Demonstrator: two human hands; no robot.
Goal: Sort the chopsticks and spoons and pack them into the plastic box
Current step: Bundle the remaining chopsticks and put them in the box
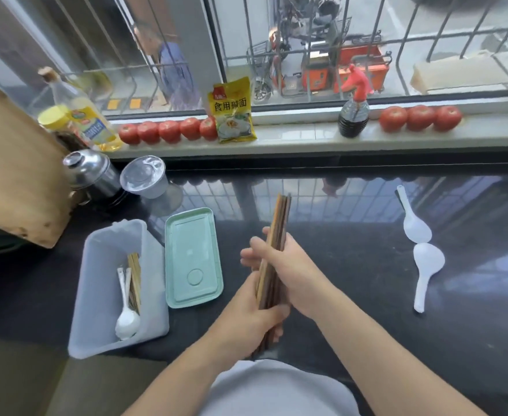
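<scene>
Bare dark counter (321, 241) lies between the green lid (192, 259) and two white spoons (420, 250); the lid sits just beside the plastic box (97, 295).

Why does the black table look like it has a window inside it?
Head view: the shiny counter mirrors the bright window bars; the window frame curves from the wide lens; both hands, left and right, on the chopsticks look slightly soft.

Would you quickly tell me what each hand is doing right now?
Left hand: holding the lower end of the chopsticks.
Right hand: holding the same chopsticks higher up.
</scene>
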